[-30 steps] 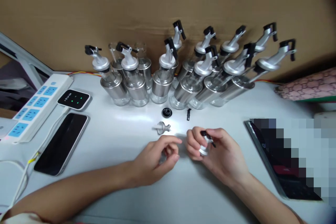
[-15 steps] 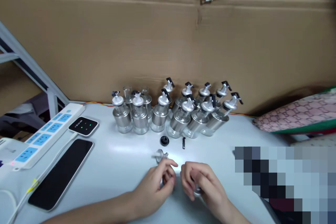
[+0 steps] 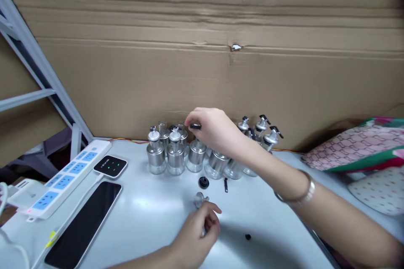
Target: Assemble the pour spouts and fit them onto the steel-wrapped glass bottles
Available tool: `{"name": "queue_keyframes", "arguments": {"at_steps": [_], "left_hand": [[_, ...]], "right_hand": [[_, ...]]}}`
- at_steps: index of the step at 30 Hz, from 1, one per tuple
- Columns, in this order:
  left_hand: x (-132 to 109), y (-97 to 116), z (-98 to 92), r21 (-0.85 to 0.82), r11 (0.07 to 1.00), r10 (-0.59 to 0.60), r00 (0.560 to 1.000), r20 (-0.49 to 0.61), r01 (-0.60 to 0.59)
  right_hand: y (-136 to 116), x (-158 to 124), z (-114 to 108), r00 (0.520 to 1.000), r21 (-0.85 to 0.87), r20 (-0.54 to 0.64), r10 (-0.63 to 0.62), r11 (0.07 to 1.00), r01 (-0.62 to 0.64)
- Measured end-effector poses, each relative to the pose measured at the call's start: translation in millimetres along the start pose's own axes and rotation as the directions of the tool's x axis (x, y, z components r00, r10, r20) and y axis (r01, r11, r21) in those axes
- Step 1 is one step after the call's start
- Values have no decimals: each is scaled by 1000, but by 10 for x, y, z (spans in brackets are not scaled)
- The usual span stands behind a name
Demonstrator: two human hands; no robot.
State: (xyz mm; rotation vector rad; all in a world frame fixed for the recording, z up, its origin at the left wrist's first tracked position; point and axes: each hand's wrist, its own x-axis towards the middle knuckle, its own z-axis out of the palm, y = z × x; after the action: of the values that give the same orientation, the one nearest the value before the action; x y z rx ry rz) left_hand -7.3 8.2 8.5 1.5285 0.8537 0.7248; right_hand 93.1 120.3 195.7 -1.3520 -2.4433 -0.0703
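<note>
My right hand reaches over the row of glass bottles, its fingers curled at the top of a bottle with a steel band. A black lever piece shows at the fingertips; whether it is fixed to that bottle's pourer is hidden. My left hand is curled low over the table, with a bit of something pale inside it. Just beyond its fingers lies a loose silver pourer top. A black ribbed stopper, a thin black lever and a small black part lie on the table.
Several bottles with silver pourers stand along the cardboard wall. To the left are a power strip, a small black device and a phone. Patterned fabric lies at the right.
My right hand has moved from beside my left hand up and forward to the bottles. The small black part now shows on the table there. My left hand stays curled near the pourer top.
</note>
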Motion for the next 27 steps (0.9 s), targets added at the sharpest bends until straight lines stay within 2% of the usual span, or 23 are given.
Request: {"name": "queue_keyframes", "arguments": {"at_steps": [3,7,12,17,21,24,25,26,27], "left_hand": [[7,1,-2,-9,1000,-5,1000,19,6],[20,-3,0,0,1000,2,1000,10,-2],[10,-10,2,-1,1000,10,1000,7,-10],[-9,10,-12,29,1000,-8,1000,17,8],[-15,47,-34,33,999,-31,999,12,31],[-17,60,-39,24,999,-26,999,26,26],[-17,58,-37,20,999,-28,999,28,27],[-18,51,-33,13,999,-29,999,23,29],[-18,41,-28,-7,1000,-30,999,16,30]], "right_hand": [[21,414,49,994,-109,109,13,994,-1],[-11,697,165,963,-234,262,63,972,0],[-25,795,255,939,-323,327,108,946,4],[-3,775,307,944,-344,307,117,939,-5],[3,686,148,980,-313,159,123,947,-68],[71,555,-122,989,-269,-25,145,952,-146],[107,494,-222,982,-230,-127,142,958,-169],[146,422,-320,939,-121,-322,118,979,-165],[185,339,-413,859,-14,-503,90,994,-112]]}}
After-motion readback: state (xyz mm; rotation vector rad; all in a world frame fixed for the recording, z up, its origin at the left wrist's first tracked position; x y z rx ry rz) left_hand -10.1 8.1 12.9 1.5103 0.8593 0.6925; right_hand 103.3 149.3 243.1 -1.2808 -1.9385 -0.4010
